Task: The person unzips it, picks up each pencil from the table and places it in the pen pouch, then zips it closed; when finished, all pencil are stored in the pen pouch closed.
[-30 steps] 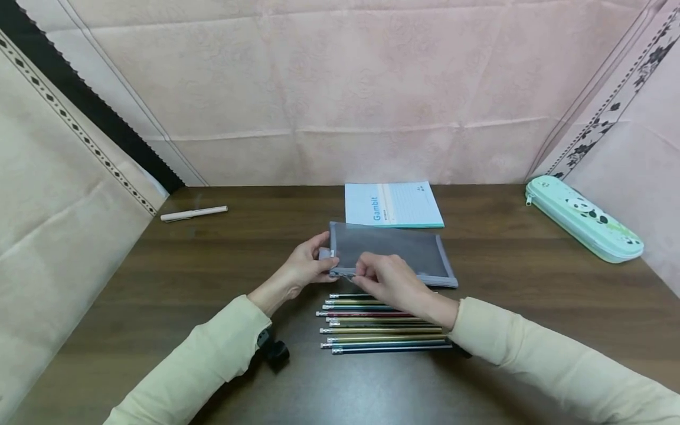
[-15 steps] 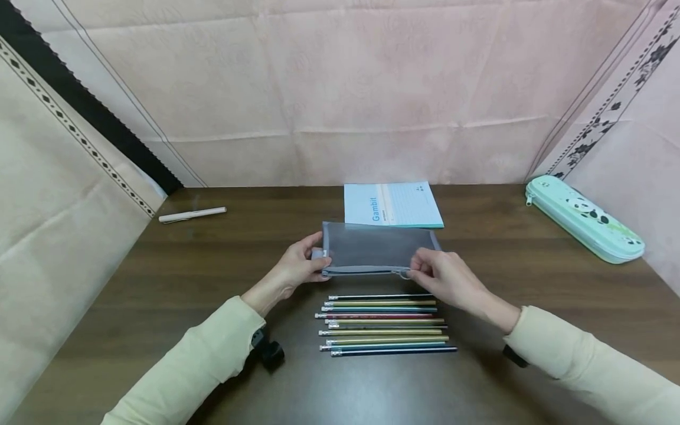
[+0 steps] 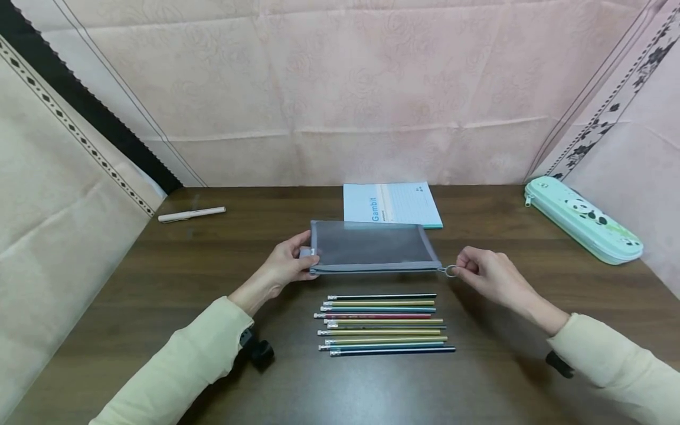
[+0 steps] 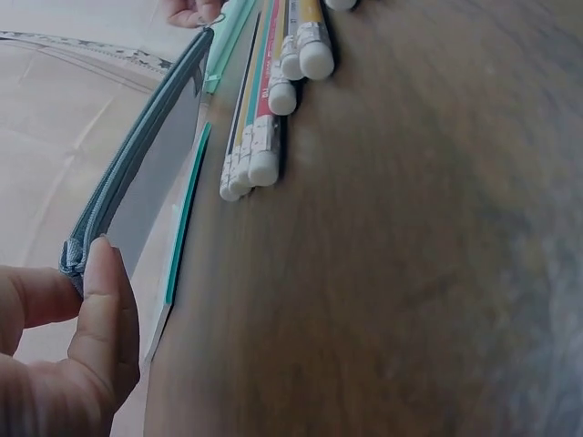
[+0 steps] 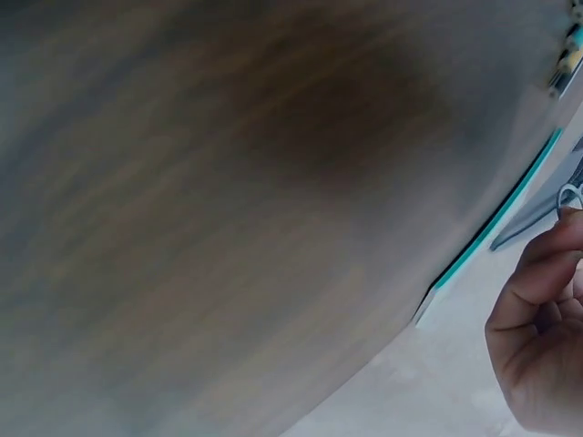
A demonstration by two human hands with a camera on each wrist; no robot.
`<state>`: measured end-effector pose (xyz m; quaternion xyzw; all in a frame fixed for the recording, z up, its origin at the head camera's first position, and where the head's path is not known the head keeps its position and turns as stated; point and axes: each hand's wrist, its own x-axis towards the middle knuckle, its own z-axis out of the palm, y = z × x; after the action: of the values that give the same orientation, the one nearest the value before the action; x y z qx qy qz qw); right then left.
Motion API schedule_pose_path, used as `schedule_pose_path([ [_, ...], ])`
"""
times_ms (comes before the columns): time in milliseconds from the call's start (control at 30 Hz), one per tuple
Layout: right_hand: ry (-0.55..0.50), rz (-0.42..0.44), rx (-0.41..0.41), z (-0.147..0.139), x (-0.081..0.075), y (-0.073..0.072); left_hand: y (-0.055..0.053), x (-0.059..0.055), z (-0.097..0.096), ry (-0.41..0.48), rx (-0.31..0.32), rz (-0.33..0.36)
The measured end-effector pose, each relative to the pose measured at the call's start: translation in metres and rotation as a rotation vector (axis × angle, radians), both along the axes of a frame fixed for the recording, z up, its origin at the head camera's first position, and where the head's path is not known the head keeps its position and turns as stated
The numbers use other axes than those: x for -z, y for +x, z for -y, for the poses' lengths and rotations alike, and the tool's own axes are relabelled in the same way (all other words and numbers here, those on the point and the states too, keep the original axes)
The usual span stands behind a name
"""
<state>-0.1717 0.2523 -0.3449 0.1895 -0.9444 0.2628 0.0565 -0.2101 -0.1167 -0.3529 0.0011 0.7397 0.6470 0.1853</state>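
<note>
A grey see-through zip pouch [image 3: 372, 245] is held up over the table, its zipper edge facing me. My left hand [image 3: 284, 262] grips its left end, thumb on the near side; the left wrist view shows thumb and fingers pinching the zipper's corner [image 4: 77, 259]. At the pouch's right end, my right hand [image 3: 494, 277] pinches the metal pull ring [image 3: 451, 271] of the zipper. The ring also shows at the fingertips in the right wrist view. Below the pouch lies a row of several pencils [image 3: 382, 333], their white erasers pointing left.
Behind the pouch lies a light blue notebook [image 3: 393, 203], partly overlapped by it. A white pen [image 3: 191, 215] rests at the back left. A mint pencil case [image 3: 584, 219] with a panda print stands at the right edge. Cloth [image 3: 340, 94] hangs behind the brown table [image 3: 372, 392].
My right hand has drawn the zipper pull from the pouch's left end to its right end. The left hand and pouch have shifted a little left.
</note>
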Motion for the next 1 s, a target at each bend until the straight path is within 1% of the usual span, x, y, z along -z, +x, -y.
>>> schedule_pose_path([
  [100, 0.006, 0.006, 0.003, -0.005, 0.001, 0.000, 0.001, -0.001, 0.000, 0.001, -0.003, 0.004],
  [267, 0.001, 0.083, -0.011, -0.009, -0.001, 0.001, 0.004, -0.004, -0.003, 0.000, 0.003, 0.004],
  [433, -0.035, 0.236, -0.084, -0.013, -0.005, -0.002, 0.006, -0.003, -0.004, 0.007, 0.023, 0.016],
  [500, -0.081, 0.316, -0.101, -0.014, -0.006, -0.005, 0.006, -0.003, -0.004, 0.008, 0.026, 0.026],
  [567, -0.151, 0.377, -0.105, -0.012, -0.006, -0.009, 0.006, -0.002, -0.005, 0.010, 0.026, 0.033],
  [667, -0.276, 0.443, -0.082, -0.006, -0.005, -0.014, 0.006, 0.000, -0.006, 0.017, 0.018, 0.051],
  [733, -0.336, 0.494, -0.052, 0.000, -0.004, -0.018, 0.007, 0.001, -0.007, 0.016, 0.021, 0.054],
  [800, -0.362, 0.542, -0.006, 0.004, -0.002, -0.021, 0.007, 0.002, -0.009, 0.015, 0.026, 0.059],
  [900, -0.392, 0.637, 0.075, 0.008, -0.001, -0.025, 0.008, 0.003, -0.010, 0.006, 0.035, 0.062],
  [1000, -0.466, 0.724, 0.121, 0.008, -0.002, -0.027, 0.006, 0.004, -0.009, -0.006, 0.045, 0.060],
])
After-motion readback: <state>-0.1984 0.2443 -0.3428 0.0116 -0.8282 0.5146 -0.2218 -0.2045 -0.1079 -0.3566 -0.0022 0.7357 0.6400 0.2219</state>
